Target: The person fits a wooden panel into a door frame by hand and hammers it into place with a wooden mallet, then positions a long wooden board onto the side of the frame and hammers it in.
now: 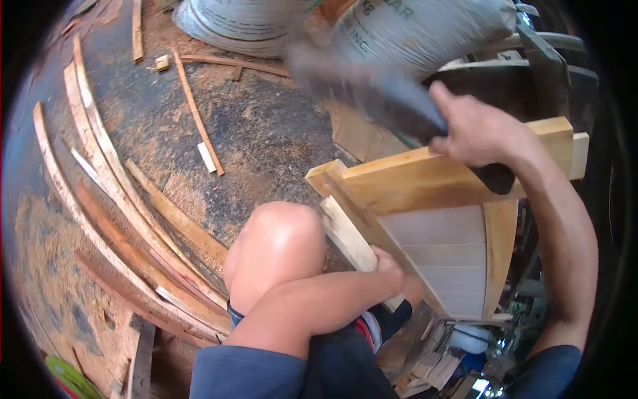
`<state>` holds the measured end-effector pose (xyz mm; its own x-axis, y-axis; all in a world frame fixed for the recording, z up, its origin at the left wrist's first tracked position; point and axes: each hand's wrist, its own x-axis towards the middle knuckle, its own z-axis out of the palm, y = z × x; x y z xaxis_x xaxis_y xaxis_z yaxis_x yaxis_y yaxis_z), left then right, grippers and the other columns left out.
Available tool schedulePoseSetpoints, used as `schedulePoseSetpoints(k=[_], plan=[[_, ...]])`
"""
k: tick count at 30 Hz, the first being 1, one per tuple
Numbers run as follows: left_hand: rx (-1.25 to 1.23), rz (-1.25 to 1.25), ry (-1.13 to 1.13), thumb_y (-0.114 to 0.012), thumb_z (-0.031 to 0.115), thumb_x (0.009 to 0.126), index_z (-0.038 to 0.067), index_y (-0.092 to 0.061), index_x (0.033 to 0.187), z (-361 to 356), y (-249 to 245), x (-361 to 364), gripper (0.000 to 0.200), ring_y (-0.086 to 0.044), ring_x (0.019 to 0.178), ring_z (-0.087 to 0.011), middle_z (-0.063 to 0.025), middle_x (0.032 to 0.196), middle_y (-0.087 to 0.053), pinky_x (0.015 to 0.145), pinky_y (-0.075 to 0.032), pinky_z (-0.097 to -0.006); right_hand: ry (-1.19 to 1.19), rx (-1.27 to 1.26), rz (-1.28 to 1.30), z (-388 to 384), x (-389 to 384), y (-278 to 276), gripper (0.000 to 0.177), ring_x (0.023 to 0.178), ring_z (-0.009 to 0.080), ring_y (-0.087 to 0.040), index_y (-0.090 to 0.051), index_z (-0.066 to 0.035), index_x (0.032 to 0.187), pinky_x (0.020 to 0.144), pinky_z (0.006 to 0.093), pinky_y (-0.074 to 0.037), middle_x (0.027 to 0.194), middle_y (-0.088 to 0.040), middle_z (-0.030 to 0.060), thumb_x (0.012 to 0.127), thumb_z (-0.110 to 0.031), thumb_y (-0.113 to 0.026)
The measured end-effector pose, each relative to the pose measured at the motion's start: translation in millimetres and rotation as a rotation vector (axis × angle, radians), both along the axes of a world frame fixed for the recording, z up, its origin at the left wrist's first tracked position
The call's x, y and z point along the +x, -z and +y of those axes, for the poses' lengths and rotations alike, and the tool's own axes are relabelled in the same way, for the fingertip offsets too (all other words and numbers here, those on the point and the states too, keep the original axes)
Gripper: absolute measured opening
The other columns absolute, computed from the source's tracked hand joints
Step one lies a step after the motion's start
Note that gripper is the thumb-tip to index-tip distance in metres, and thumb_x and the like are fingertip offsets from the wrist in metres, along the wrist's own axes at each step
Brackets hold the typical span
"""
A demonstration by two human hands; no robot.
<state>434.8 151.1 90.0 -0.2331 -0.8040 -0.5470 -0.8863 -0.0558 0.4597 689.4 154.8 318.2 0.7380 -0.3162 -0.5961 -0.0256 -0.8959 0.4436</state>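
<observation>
My right hand (482, 130) is closed around the dark grip of a hammer (399, 100), raised above a wooden frame (425, 166). Motion smears the far end of the hammer, so its head is not sharp. My left hand (389, 269) is wrapped round a pale wood block (352, 236), which lies along the frame's near side beside my bent knee. The frame is yellowish wood with a whitish panel (442, 259) set inside it. Some of my left fingers are hidden behind the block.
Long wood strips (113, 166) lie on the sawdust-strewn floor (246, 126) at the left. Two filled white sacks (412, 33) stand at the back. A green disc (70, 379) is at the lower left edge. Assorted clutter (472, 339) fills the lower right.
</observation>
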Motion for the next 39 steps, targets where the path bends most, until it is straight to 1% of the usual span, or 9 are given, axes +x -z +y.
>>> schedulePoseSetpoints(k=[2, 6, 12, 17, 20, 26, 33, 34, 39], plan=[[-0.067, 0.097, -0.05, -0.077, 0.028, 0.081, 0.012, -0.068, 0.13, 19.4, -9.7, 29.0, 0.053, -0.058, 0.121, -0.0453, -0.012, 0.132, -0.065, 0.091, -0.039, -0.0755, 0.009, -0.36, 0.406, -2.4, -14.3, 29.6, 0.055, 0.102, 0.0417, -0.066, -0.051, -0.003, 0.123, 0.089, 0.0472, -0.053, 0.105, -0.07, 0.0248, 0.078, -0.024, -0.075], [-0.023, -0.008, -0.012, -0.076, 0.028, 0.082, 0.012, -0.068, 0.13, 21.4, -9.0, 49.8, 0.051, -0.058, 0.121, -0.0443, -0.0115, 0.13, -0.066, 0.092, -0.038, -0.0748, 0.02, -0.159, 0.257, 1.5, 5.5, 0.1, 0.052, 0.102, 0.0406, -0.066, -0.056, -0.004, 0.12, 0.087, 0.0464, -0.053, 0.104, -0.07, 0.0244, 0.078, -0.025, -0.077], [0.037, -0.042, -0.038, -0.075, 0.029, 0.084, 0.01, -0.065, 0.133, -2.5, 34.0, 22.3, 0.053, -0.059, 0.122, -0.0427, -0.0107, 0.131, -0.066, 0.096, -0.037, -0.0725, 0.143, 0.178, -0.288, -4.7, -59.5, -58.3, 0.046, 0.1, 0.0416, -0.067, -0.054, -0.003, 0.117, 0.084, 0.0474, -0.051, 0.1, -0.069, 0.0235, 0.079, -0.018, -0.074], [-0.056, 0.079, -0.138, -0.062, 0.022, 0.094, 0.008, -0.054, 0.141, -2.3, 58.9, 42.1, 0.05, -0.06, 0.125, -0.0385, -0.0134, 0.141, -0.06, 0.102, -0.037, -0.0688, 0.191, 0.256, -0.815, -32.0, -183.5, -87.7, 0.067, 0.095, 0.0375, -0.068, -0.052, -0.003, 0.129, 0.087, 0.0401, -0.051, 0.103, -0.067, 0.0197, 0.067, -0.005, -0.078], [0.038, 0.034, -0.212, -0.059, 0.018, 0.095, 0.012, -0.059, 0.135, -7.1, 79.9, 53.6, 0.041, -0.062, 0.124, -0.0326, -0.0119, 0.138, -0.062, 0.101, -0.04, -0.0672, 0.254, -0.021, -0.96, -60.1, -281.2, -91.4, 0.054, 0.095, 0.0341, -0.068, -0.06, 0.0, 0.115, 0.086, 0.038, -0.051, 0.1, -0.067, 0.0197, 0.064, -0.005, -0.077], [0.087, -0.2, -0.122, -0.08, 0.02, 0.078, 0.009, -0.051, 0.137, 5.5, 146.6, 64.3, 0.067, -0.064, 0.12, -0.0311, -0.0097, 0.131, -0.066, 0.091, -0.05, -0.0638, 0.751, -0.149, -1.276, -89.0, -479.7, -23.3, 0.042, 0.086, 0.0406, -0.067, -0.061, 0.003, 0.104, 0.08, 0.0419, -0.052, 0.092, -0.067, 0.0222, 0.069, -0.011, -0.079], [0.15, -0.18, -0.018, -0.083, 0.018, 0.073, 0.007, -0.047, 0.137, -14.2, 108.5, 48.6, 0.075, -0.064, 0.118, -0.0353, -0.0128, 0.13, -0.065, 0.092, -0.05, -0.064, 1.392, 0.275, -1.529, -66.0, -660.8, 134.4, 0.032, 0.074, 0.0219, -0.063, -0.06, 0.004, 0.101, 0.069, 0.0377, -0.05, 0.081, -0.065, 0.0078, 0.078, -0.013, -0.076], [0.113, -0.162, -0.039, -0.079, 0.017, 0.077, 0.007, -0.044, 0.141, -18.2, 106.9, 48.4, 0.074, -0.062, 0.12, -0.0367, -0.0135, 0.131, -0.064, 0.094, -0.048, -0.0651, 1.587, 0.359, -1.499, -59.2, -662.8, 133.0, 0.029, 0.066, 0.0148, -0.059, -0.061, 0.002, 0.101, 0.061, 0.0332, -0.047, 0.079, -0.063, 0.0024, 0.08, -0.013, -0.075], [0.003, -0.242, -0.055, -0.074, 0.017, 0.082, 0.007, -0.035, 0.148, -26.3, 115.8, 33.6, 0.076, -0.053, 0.131, -0.0362, -0.0153, 0.142, -0.054, 0.098, -0.046, -0.0646, 1.602, 0.462, -1.6, -61.0, -670.6, 86.0, 0.04, 0.07, 0.0141, -0.061, -0.057, 0.0, 0.114, 0.064, 0.0308, -0.051, 0.087, -0.064, 0.0048, 0.08, -0.012, -0.076]])
